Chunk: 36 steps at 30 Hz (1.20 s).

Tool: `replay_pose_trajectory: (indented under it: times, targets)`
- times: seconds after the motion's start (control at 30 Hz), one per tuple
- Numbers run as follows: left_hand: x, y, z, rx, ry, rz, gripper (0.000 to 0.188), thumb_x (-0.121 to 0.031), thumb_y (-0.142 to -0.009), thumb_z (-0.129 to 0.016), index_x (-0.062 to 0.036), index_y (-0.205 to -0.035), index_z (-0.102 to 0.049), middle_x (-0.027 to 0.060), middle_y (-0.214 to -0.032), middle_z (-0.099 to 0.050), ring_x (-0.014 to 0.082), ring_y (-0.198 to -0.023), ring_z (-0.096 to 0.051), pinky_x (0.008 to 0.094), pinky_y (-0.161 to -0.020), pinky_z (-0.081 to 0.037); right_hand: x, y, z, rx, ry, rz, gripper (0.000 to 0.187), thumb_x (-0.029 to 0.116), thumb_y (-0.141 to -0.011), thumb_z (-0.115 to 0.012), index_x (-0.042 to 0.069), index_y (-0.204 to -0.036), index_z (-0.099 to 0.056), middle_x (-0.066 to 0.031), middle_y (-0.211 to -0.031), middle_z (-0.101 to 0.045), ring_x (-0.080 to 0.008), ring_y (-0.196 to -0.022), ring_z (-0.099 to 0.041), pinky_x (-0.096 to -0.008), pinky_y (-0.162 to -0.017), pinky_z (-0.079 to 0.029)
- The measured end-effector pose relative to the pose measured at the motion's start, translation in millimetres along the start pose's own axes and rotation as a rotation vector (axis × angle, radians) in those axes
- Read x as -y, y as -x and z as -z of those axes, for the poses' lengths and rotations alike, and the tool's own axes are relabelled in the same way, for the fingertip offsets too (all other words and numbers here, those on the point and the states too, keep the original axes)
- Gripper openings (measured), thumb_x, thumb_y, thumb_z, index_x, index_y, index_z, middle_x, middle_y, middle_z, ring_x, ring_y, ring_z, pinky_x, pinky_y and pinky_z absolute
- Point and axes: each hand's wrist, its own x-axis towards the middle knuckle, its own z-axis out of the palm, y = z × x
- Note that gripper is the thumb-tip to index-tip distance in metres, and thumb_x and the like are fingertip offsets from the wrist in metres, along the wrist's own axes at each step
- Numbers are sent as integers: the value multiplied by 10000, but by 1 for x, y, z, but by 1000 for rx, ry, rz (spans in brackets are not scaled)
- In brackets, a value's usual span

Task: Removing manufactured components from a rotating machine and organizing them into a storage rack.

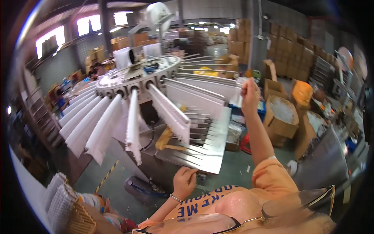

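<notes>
Carousel machine (136, 76), radial arms draped in white fabric strips (133, 126). Steel tray (212, 154) tilted below, front edge free, open floor (117, 187) beneath. Right hand (249, 91) raised, grip pinched on white strip end (235, 93) at arm tip. Left hand (185, 181) curled at tray's near edge; hold not discernible.

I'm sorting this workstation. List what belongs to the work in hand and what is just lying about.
In use:
- right hand, raised, pinching the white cloth piece
- left hand at the metal table
- round machine with cloth-covered arms

Lying about:
- cardboard boxes
- orange bag
- stacked white pieces
</notes>
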Motion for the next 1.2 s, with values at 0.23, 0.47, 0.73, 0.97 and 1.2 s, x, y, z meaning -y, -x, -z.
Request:
replay_pose_trajectory:
  times: [0.23,0.47,0.73,0.97,1.2]
  targets:
    - [1,1,-2,11,19,27,102,0,-742,-571,-5,-825,-628,104,-707,-522,220,-523,-497,303,-485,-395,2,-3,18,5,-95,9,388,306,-942,-402,87,-624,-442,23,-558,-386,-53,-472,-307,-196,-419,-231]
    - [-3,-5,-3,17,8,-7,107,2,-728,-568,-8,-820,-623,111,-708,-526,247,-558,-510,310,-506,-410,5,2,16,-1,-148,-26,356,307,-940,-405,94,-656,-434,19,-573,-379,-60,-477,-302,-206,-439,-264]
    - [7,-14,-13,62,-30,-21,99,6,-726,-561,-10,-808,-615,117,-707,-532,275,-623,-538,331,-561,-432,56,-4,120,-128,-314,-34,345,334,-926,-426,119,-656,-413,30,-610,-381,-56,-484,-299,-202,-418,-260]
    - [30,-26,-31,85,-126,45,140,-4,-744,-542,-16,-859,-621,112,-673,-521,233,-565,-500,277,-503,-389,73,38,263,-351,-338,-81,331,386,-918,-420,114,-741,-484,0,-666,-467,-102,-515,-399,-252,-438,-332]
    - [80,-84,-95,-73,187,489,301,-113,-848,-506,-13,-1132,-509,-1,-767,-499,93,-661,-467,236,-576,-386,-26,85,234,101,-362,-468,312,346,-881,-496,37,-897,-535,-69,-828,-538,-151,-710,-531,-251,-594,-427]
